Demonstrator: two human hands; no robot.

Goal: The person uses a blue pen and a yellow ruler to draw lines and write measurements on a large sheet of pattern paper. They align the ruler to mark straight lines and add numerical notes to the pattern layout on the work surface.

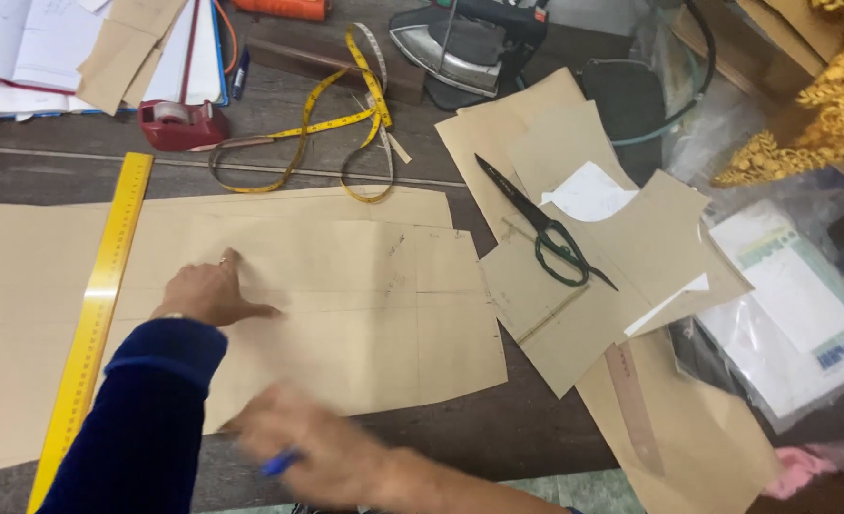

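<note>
While the left hand (pixel 211 293) pressed flat, fingers spread, on the brown pattern paper (pixel 346 305) lying across the table (pixel 498 433), the blurred right hand (pixel 317 452) gripped a blue pen (pixel 279 464); the sheet looked light, creasable, best held by its edges.

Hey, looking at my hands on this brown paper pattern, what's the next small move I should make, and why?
Probably bring the right hand, which holds a blue pen, up onto the brown paper pattern piece. The left hand already lies flat on that sheet, pinning it, faint drawn lines cross it, and the right hand is blurred at the sheet's lower edge. The long yellow ruler lies at the left.
</note>
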